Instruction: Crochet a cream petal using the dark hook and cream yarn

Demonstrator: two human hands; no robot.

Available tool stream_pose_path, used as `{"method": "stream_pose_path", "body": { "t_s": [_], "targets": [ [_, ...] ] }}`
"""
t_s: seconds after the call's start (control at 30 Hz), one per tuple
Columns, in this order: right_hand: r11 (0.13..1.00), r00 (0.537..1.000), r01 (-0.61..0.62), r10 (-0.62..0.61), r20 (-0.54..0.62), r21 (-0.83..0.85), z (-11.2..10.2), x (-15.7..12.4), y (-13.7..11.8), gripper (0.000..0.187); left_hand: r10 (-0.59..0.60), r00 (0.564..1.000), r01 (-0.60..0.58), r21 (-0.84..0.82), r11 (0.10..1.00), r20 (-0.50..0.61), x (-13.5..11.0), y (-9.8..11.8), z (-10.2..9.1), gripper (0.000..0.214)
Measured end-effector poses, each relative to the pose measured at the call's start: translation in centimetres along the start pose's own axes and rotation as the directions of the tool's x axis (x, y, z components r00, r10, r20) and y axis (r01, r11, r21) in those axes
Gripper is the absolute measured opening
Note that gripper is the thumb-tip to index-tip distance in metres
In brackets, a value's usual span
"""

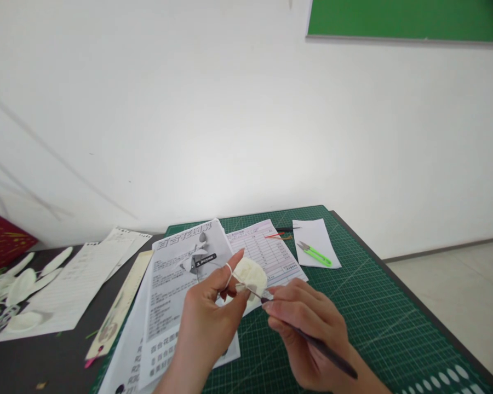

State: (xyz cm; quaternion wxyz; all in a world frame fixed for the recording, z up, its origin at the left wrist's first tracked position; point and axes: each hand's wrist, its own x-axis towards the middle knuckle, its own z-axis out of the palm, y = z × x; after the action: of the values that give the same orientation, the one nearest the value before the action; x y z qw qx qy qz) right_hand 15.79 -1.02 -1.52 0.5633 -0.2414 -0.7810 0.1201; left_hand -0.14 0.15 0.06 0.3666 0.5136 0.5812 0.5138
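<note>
My left hand (216,303) pinches a small piece of white crochet work near its tip, and white yarn (229,273) loops round its index finger. A ball of white yarn (250,273) lies just behind those fingers, partly hidden by them. In my right hand (308,323) is a crochet hook (326,353) with a dark handle, held like a pen. Its thin metal shaft points left and reaches the crochet piece at my left fingertips. Where exactly the hook's tip sits in the stitches is too small to tell.
A green cutting mat (378,323) covers the table. On it lie a printed pattern sheet (164,306), a form (267,246) and green thread snips (316,254) on white paper (312,230). A ruler (117,306) and white crocheted petals (22,287) lie left. A wall stands behind.
</note>
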Motion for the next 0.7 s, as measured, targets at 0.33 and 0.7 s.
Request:
{"method": "stream_pose_path", "body": {
  "t_s": [0.33, 0.7],
  "targets": [
    [0.993, 0.994, 0.102, -0.104, -0.017, -0.062, 1.1, -0.2, 0.4, 0.032, 0.309, 0.944, -0.267, 0.281, 0.922, -0.117, -0.8, 0.8, 0.4, 0.022],
    [0.992, 0.991, 0.124, -0.125, -0.042, -0.02, 1.2, -0.4, 1.1, 0.04, 0.134, 0.964, -0.158, -0.09, 0.983, -0.229, -1.1, 1.2, 0.7, 0.015]
  ]
}}
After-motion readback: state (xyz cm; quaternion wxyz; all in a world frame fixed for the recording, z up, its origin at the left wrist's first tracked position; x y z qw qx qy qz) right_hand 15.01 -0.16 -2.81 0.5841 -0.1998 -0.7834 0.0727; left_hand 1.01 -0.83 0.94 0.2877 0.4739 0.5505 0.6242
